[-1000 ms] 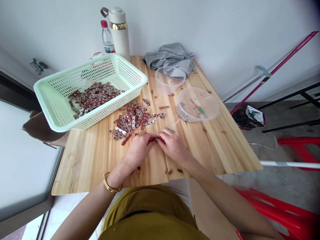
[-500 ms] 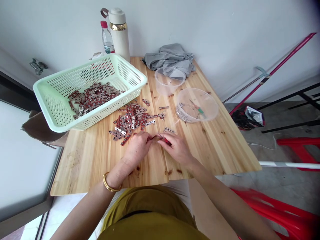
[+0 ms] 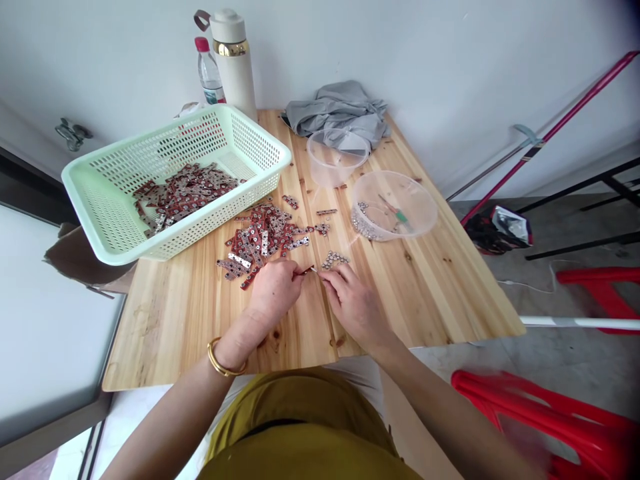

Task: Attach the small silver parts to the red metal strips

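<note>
My left hand (image 3: 277, 288) is closed, its thumb and forefinger pinching a small reddish-brown strip (image 3: 308, 270) that juts out to the right. Facing it, my right hand (image 3: 354, 301) is closed too. Between its fingertips is a thin, pale piece (image 3: 315, 269) meeting the strip's end; its kind is too small to make out. Just beyond my right fingers lies a little cluster of shiny metal nuts (image 3: 334, 259). Past my left hand spreads a pile of red and silver strips with holes or metal studs (image 3: 265, 233).
A pale green basket (image 3: 175, 250) holding more strips stands at the left. Two clear plastic tubs (image 3: 423, 200) sit at the right; the nearer contains nuts and a green-handled tool (image 3: 400, 215). Grey cloth (image 3: 335, 110), a white flask (image 3: 235, 73) and a bottle (image 3: 209, 73) are at the back.
My right hand has shifted its grip, and the red thing seen in its fingers earlier no longer shows. More of the nut cluster is visible. My left hand keeps its pinch; the view has shifted slightly.
</note>
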`<state>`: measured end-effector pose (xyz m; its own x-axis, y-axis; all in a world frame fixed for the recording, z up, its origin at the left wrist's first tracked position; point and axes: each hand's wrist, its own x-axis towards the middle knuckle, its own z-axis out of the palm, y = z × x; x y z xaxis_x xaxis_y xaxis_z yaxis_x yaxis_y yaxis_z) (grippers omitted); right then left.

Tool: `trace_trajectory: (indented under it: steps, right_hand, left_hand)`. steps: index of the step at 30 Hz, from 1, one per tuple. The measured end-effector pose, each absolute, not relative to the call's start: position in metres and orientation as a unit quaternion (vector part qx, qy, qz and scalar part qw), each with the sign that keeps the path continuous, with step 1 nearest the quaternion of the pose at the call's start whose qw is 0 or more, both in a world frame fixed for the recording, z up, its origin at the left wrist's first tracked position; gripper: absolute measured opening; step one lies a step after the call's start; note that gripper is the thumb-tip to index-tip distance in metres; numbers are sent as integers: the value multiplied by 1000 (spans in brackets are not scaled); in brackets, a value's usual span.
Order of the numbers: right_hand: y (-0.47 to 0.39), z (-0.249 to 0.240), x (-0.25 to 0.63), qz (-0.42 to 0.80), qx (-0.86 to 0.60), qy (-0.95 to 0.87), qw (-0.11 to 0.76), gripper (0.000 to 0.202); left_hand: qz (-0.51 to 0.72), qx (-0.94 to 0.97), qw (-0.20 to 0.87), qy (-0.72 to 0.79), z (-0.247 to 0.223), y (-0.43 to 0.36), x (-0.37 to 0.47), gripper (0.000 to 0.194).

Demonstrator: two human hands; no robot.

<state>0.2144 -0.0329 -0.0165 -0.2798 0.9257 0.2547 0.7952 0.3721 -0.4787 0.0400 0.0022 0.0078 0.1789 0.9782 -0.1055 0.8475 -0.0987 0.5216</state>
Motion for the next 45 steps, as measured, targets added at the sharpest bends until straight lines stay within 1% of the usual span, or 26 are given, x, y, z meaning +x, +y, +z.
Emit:
trace_trajectory:
  steps: [3, 9, 21, 27, 34, 41, 45]
  right_hand:
    - [-32, -19, 215, 132, -539, -789, 263, 27]
    - [-28, -17, 219, 174, -539, -765, 307, 25]
    - [-26, -15, 218, 171, -543, -782, 254, 24]
    - [-30, -18, 219, 159, -505, -795, 296, 26]
    - [-32, -25, 216, 121, -516, -810, 251, 28]
    - [-33, -19, 214, 135, -513, -821, 212, 28]
    - [-31, -17, 212, 154, -514, -818, 210, 27]
  left_hand:
    - [138, 733, 245, 619, 8, 3, 40, 18]
    - [144, 730, 244, 622, 7, 1, 41, 16]
    - [147, 730, 239, 623, 7, 1, 43, 17]
    - [152, 723, 243, 629, 6, 2, 43, 16]
    - [144, 725, 237, 631, 7, 3, 44, 16]
    - [143, 733, 231, 624, 3, 3, 42, 16]
    - [141, 734, 228, 623, 2, 2, 42, 16]
